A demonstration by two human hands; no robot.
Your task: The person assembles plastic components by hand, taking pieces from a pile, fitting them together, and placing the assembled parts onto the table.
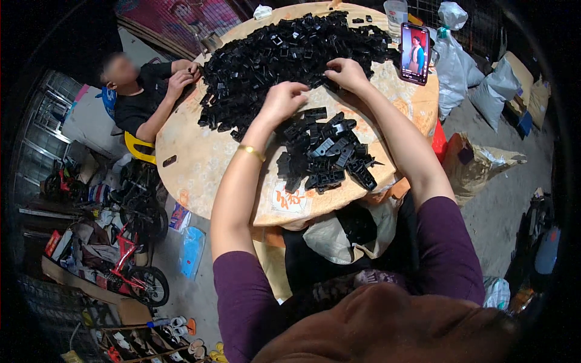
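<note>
A broad heap of small black plastic parts point(260, 66) covers the far half of the round table. My left hand point(283, 101) is at the heap's near edge, fingers loosely bent, with a gap between thumb and fingers and nothing visible in it. Farther right, my right hand point(349, 75) touches the heap's right edge. Its fingers are curled together, and whatever they pinch is hidden against the black parts. Closer to me, between my forearms, lies a smaller pile of larger black plastic pieces point(330, 151).
A patterned cloth covers the table point(193, 163). A lit phone point(414, 54) stands upright at the right, near a clear plastic cup point(396, 12). Across to the left, a seated person point(145, 91) handles something small. An open white sack point(357, 236) hangs below the near edge.
</note>
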